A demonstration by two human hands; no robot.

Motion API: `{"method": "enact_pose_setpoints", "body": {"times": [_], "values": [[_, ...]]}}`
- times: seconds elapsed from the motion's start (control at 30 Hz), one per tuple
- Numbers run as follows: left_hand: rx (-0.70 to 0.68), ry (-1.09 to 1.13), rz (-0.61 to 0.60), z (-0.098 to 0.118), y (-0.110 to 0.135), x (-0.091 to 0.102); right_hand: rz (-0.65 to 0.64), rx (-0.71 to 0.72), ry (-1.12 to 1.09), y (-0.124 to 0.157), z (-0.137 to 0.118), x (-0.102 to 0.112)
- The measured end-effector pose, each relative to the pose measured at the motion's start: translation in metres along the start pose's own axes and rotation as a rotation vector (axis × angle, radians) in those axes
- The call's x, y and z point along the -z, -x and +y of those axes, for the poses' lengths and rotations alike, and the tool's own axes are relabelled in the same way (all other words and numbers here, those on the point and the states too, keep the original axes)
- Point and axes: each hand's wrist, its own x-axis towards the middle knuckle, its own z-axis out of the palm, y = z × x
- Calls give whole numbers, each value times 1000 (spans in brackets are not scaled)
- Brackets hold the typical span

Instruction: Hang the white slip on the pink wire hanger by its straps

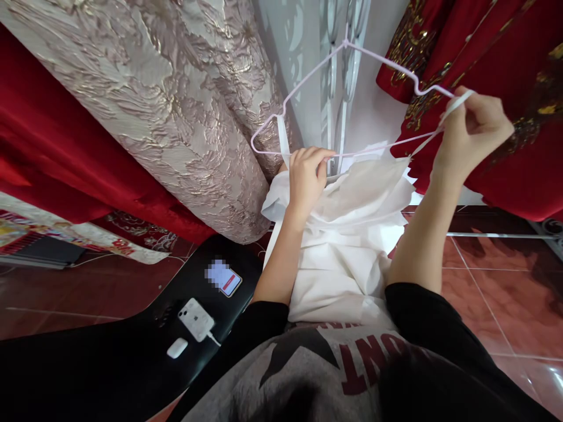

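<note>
A thin pale pink clothes hanger (346, 43) is held up in front of me. My left hand (305, 179) is closed around its lower bar, left of the middle. One white strap (282, 133) hangs in the notch at the hanger's left end. At the right end, my right hand (481, 123) pinches the other white strap (460, 102) beside the hanger's tip. Both straps belong to a white garment (347, 258), which drapes below the hanger and over my lap. Folds hide part of the garment's shape.
Textured pinkish-beige fabric (197, 105) hangs on the left, with red cloth (65, 146) beyond it. Red gowns with gold trim (505, 70) hang on the right. A black bench (109, 363) holds a lit phone (231, 283), a white phone on a cable (196, 319) and a white earbud case (177, 348).
</note>
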Motion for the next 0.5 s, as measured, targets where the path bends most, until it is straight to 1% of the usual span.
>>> {"method": "enact_pose_setpoints", "body": {"times": [0.03,0.1,0.17,0.23,0.3,0.4,0.43,0.5], "values": [[-3,-6,2,0,0,0,-31,44,19,-3,-5,-2],[-10,-21,13,0,0,0,-37,160,27,-7,-16,-7],[-17,-40,16,1,0,-1,-110,208,35,-8,-26,-12],[-24,-70,9,3,1,-1,-148,233,94,-8,-34,-15],[-32,-106,-4,5,2,0,-142,235,200,-5,-39,-17],[-47,-152,-10,8,2,1,-66,196,360,6,-43,-20],[-49,-164,-9,8,1,1,-36,184,372,10,-42,-21],[-50,-182,-9,9,1,0,-88,134,286,18,-37,-25]]}}
